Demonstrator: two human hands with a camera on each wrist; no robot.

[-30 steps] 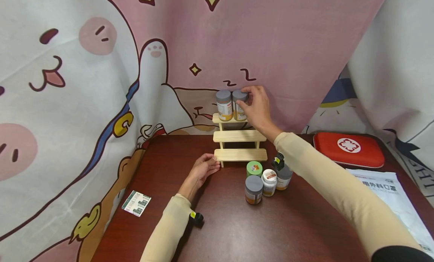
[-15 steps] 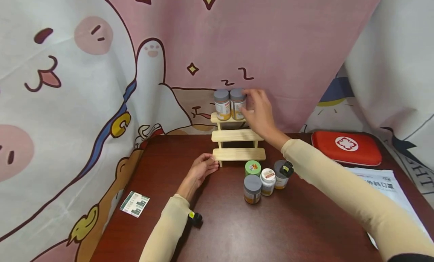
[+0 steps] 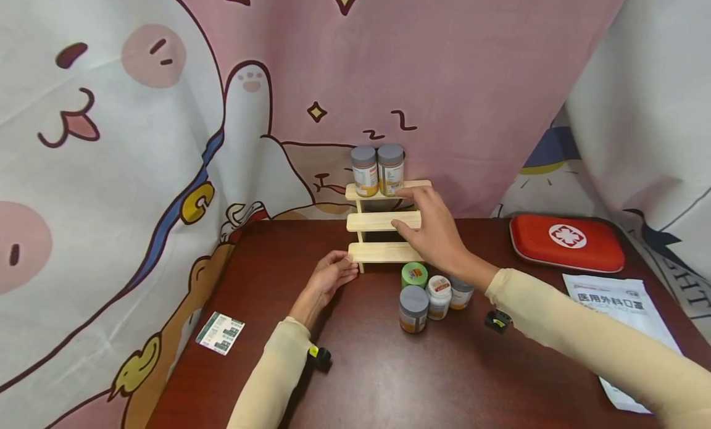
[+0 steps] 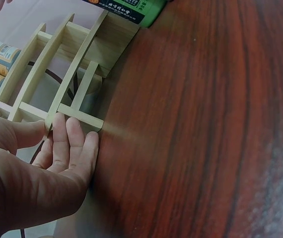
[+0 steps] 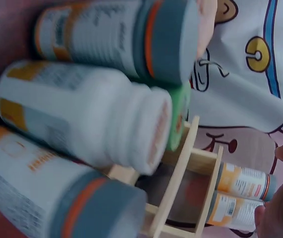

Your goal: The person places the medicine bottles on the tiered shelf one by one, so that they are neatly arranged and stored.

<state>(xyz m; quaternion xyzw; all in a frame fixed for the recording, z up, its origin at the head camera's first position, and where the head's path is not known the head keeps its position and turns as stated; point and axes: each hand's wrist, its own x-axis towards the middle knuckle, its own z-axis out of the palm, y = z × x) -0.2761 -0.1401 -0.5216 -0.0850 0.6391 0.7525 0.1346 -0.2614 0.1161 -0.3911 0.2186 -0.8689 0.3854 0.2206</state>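
A three-tier wooden display shelf [image 3: 385, 221] stands at the back of the table. My left hand [image 3: 329, 279] pinches the left end of its lowest board, thumb on one side and fingers on the other, as the left wrist view shows. Two grey-lidded pill bottles [image 3: 378, 171] stand side by side on the left of the top tier. My right hand [image 3: 436, 234] hovers before the shelf's right end, fingers loosely bent and nothing in them. Below it on the table are a green-lidded bottle [image 3: 414, 274], a white bottle [image 5: 82, 111] and two grey-lidded bottles, one [image 3: 413, 310] nearest the front.
At the back right lies a red first-aid case [image 3: 568, 242], with a white mask packet [image 3: 624, 312] in front of it, partly under the right sleeve. A small printed card [image 3: 220, 333] lies at the left of the table. A cartoon-printed curtain [image 3: 472, 77] hangs behind.
My right hand has let go of the right-hand bottle on the top tier and come down and toward me. The left hand keeps its place at the shelf.
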